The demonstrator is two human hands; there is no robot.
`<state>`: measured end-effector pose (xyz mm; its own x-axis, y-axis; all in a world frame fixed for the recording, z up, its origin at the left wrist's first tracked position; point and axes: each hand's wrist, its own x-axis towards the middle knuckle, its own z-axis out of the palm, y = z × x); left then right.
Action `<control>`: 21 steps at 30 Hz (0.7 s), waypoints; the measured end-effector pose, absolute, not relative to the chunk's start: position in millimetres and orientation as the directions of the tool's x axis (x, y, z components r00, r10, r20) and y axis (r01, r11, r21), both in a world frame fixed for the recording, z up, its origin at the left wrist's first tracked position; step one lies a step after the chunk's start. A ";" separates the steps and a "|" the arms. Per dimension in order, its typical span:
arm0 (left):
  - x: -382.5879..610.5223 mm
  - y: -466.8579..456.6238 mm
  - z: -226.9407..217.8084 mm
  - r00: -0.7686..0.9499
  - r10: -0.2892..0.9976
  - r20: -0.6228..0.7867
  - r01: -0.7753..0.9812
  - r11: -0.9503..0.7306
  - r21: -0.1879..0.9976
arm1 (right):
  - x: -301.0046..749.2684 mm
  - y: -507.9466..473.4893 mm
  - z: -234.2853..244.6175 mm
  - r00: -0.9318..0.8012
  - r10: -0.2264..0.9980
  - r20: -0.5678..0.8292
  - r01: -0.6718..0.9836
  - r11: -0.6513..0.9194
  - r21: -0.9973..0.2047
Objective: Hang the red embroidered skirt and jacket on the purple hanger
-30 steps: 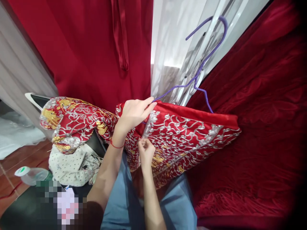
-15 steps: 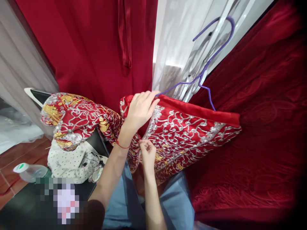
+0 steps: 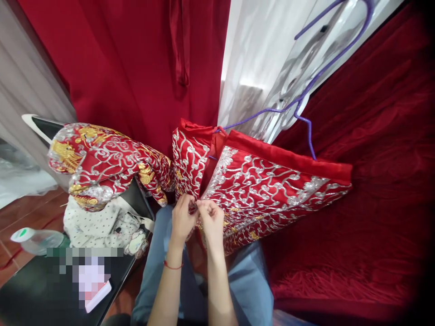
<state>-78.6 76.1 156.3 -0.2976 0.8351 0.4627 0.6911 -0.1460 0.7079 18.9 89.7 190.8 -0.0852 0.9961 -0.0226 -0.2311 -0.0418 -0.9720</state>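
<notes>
A red garment point(image 3: 268, 181) with silver and gold embroidery hangs on a purple hanger point(image 3: 306, 97) in front of me, one sleeve point(image 3: 98, 158) spread out to the left. My left hand point(image 3: 181, 217) and my right hand point(image 3: 211, 219) meet at the garment's front opening, below the collar. Each hand pinches an edge of the fabric there, fingers closed and nearly touching. What sits between the fingertips is too small to make out. A red string circles my left wrist.
Red curtain point(image 3: 136, 68) and white sheer fabric point(image 3: 251, 54) hang behind. Red velvet cloth point(image 3: 374, 181) fills the right. At the left stand a dark table point(image 3: 44, 294), a polka-dot cloth point(image 3: 98, 222) and a plastic bottle point(image 3: 34, 240). My blue-trousered legs are below.
My left hand has let go of the garment's collar at the hanger and dropped down to join the right hand at the front opening. The view has shifted slightly.
</notes>
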 end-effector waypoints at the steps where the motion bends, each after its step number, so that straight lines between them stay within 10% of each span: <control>1: -78.2 80.1 158.9 -0.293 0.843 0.452 0.698 -0.134 0.703 | 19.2 89.4 191.4 -0.083 0.996 -0.022 -0.229 -0.041 -0.972; 21: -65.1 84.2 158.0 -0.223 0.862 0.455 0.763 -0.135 0.632 | 5.5 103.2 291.8 0.084 0.982 0.167 -0.319 0.185 -0.930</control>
<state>-65.1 84.2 158.0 -0.2233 0.8622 0.4547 0.7632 -0.1355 0.6318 5.5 103.2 291.8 0.0837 0.9825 0.1666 -0.3190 0.1848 -0.9296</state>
